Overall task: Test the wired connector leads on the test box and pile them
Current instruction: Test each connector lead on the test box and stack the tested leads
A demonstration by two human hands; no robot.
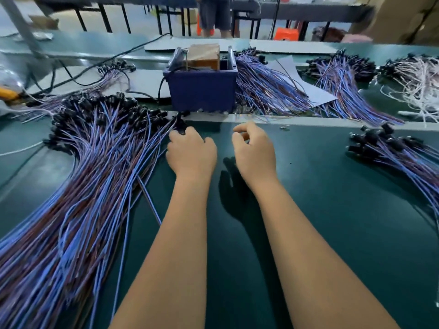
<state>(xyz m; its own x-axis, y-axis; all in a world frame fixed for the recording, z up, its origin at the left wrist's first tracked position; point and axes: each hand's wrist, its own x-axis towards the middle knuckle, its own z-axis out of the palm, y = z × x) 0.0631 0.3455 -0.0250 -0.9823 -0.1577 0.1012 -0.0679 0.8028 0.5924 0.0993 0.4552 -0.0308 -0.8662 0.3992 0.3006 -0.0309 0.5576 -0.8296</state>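
The left hand (191, 150) pinches a black connector (181, 127) from the big lead pile (95, 162) by the worktop's (332, 210) left edge; the right hand (255, 153) hangs loose, holding nothing

Left hand (191, 150) grips a black connector (181, 126) at the big lead pile (90, 167); right hand (253, 149) hovers loosely curled near the test box (202, 93)

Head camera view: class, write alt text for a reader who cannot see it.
A person's left hand grips black connectors at the edge of a large pile of blue and brown leads; the right hand hovers empty before the blue test box on a green table.
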